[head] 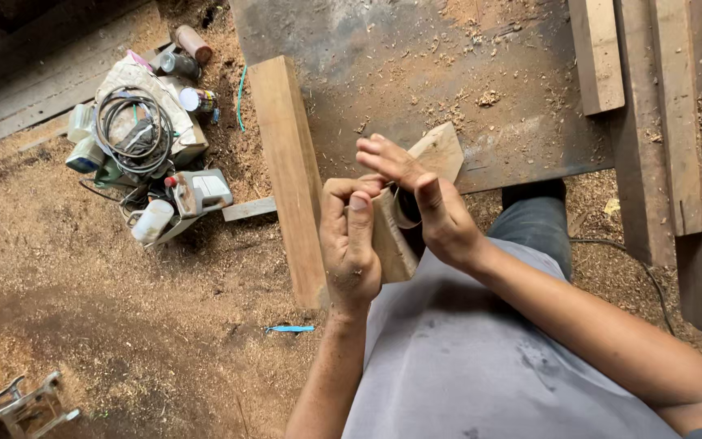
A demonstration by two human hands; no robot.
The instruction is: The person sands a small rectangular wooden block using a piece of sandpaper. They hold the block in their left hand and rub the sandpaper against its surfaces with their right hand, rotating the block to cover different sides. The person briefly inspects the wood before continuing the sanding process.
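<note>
My left hand grips the near end of a flat wooden piece with a pointed far tip, fingers wrapped over its edge. My right hand presses a curled strip of sandpaper against the face of that wooden piece, thumb on the strip and the other fingers stretched out above it. Both hands are held in front of my grey shirt, above a sawdust-covered floor.
A long plank lies on the floor left of my hands. A pile of power tools, coiled cable and cans sits further left. More planks lie on a dark sheet at right. A blue pencil-like stick lies near.
</note>
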